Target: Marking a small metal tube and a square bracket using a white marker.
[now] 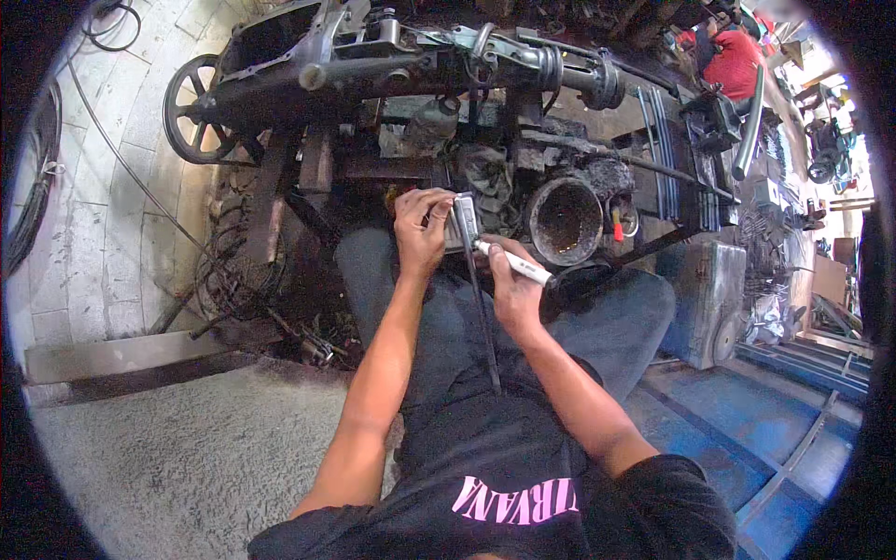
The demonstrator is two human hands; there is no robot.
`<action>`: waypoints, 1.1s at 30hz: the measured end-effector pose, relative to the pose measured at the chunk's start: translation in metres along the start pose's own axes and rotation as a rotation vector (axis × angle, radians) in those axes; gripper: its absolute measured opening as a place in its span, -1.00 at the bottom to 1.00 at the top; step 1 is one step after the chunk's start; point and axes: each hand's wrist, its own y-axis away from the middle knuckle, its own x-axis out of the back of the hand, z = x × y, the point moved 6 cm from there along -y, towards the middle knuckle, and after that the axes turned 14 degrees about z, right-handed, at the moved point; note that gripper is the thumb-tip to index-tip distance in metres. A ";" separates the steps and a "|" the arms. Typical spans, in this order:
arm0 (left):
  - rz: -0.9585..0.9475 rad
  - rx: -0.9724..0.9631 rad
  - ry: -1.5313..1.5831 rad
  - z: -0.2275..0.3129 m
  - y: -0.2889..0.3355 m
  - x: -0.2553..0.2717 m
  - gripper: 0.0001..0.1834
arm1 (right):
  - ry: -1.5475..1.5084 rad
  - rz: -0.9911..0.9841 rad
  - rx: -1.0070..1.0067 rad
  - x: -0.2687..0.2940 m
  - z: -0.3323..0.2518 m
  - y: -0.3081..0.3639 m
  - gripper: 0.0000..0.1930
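Observation:
My left hand is closed, thumb and fingers pinching the upper end of a small silvery metal piece. This piece lies against a long, narrow dark metal bar, which slants down toward my shirt. It may be a measuring tool, but its exact kind is unclear. My right hand grips a white marker pen. The pen's tip end points left and meets the bar just below the metal piece; whether it touches cannot be made out. Both hands are above my lap.
A greasy machine with a long shaft and a spoked handwheel stretches across ahead. Beyond my right hand sits a round metal pot with small bits inside. A blue-grey metal case stands at right. Someone in red is farther off.

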 end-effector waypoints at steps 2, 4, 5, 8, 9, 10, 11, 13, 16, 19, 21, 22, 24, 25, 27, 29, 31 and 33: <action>0.000 0.030 0.002 0.001 0.000 0.002 -0.79 | 0.052 -0.012 -0.008 -0.001 -0.002 -0.001 -0.79; -0.003 0.035 0.000 -0.001 0.000 0.002 -0.79 | 0.104 -0.021 -0.014 -0.003 -0.004 -0.002 -0.83; -0.007 0.039 -0.002 -0.002 0.000 0.002 -0.79 | 0.122 -0.006 0.011 -0.003 -0.006 -0.003 -0.84; -0.011 0.039 -0.014 -0.003 0.001 0.002 -0.79 | 0.168 -0.010 0.054 -0.006 -0.021 -0.003 -0.84; -0.009 0.040 -0.015 -0.003 0.001 0.002 -0.79 | 0.197 -0.025 0.071 -0.008 -0.025 -0.002 -0.83; -0.007 0.058 -0.003 -0.004 0.002 0.002 -0.79 | 0.197 -0.025 0.071 -0.008 -0.024 -0.002 -0.83; -0.005 0.076 0.009 -0.005 0.002 0.001 -0.78 | 0.194 -0.039 0.076 -0.008 -0.022 -0.002 -0.83; -0.006 0.069 0.012 -0.006 0.002 0.001 -0.78 | 0.191 -0.053 0.082 -0.009 -0.021 -0.001 -0.83; -0.008 0.057 0.012 -0.007 0.001 0.002 -0.78 | 0.192 -0.062 0.048 -0.011 -0.021 0.000 -0.82; -0.014 0.058 0.027 -0.008 0.002 0.002 -0.79 | 0.194 -0.066 0.087 -0.012 -0.026 -0.001 -0.81; -0.019 0.062 0.044 -0.008 0.001 0.001 -0.79 | 0.207 -0.064 0.145 -0.011 -0.027 -0.002 -0.80; -0.020 0.053 0.040 -0.008 0.001 0.001 -0.79 | 0.207 -0.064 0.145 -0.011 -0.028 -0.002 -0.80; -0.021 0.044 0.035 -0.008 0.002 0.001 -0.79 | 0.213 -0.054 0.109 -0.011 -0.026 -0.001 -0.80; -0.017 0.049 0.028 -0.007 0.002 0.001 -0.80 | 0.214 -0.053 0.109 -0.011 -0.026 -0.001 -0.80; -0.014 0.054 0.021 -0.006 0.001 0.000 -0.80 | 0.201 -0.047 0.107 -0.010 -0.025 -0.001 -0.80; -0.007 0.041 0.019 -0.007 0.001 0.001 -0.80 | 0.209 -0.053 0.119 -0.011 -0.030 -0.001 -0.81; -0.013 0.043 0.020 -0.007 0.001 0.002 -0.80 | 0.216 -0.059 0.132 -0.012 -0.033 0.000 -0.81; -0.018 0.044 0.022 -0.006 0.001 0.002 -0.80 | 0.185 -0.009 0.115 -0.010 -0.033 0.001 -0.83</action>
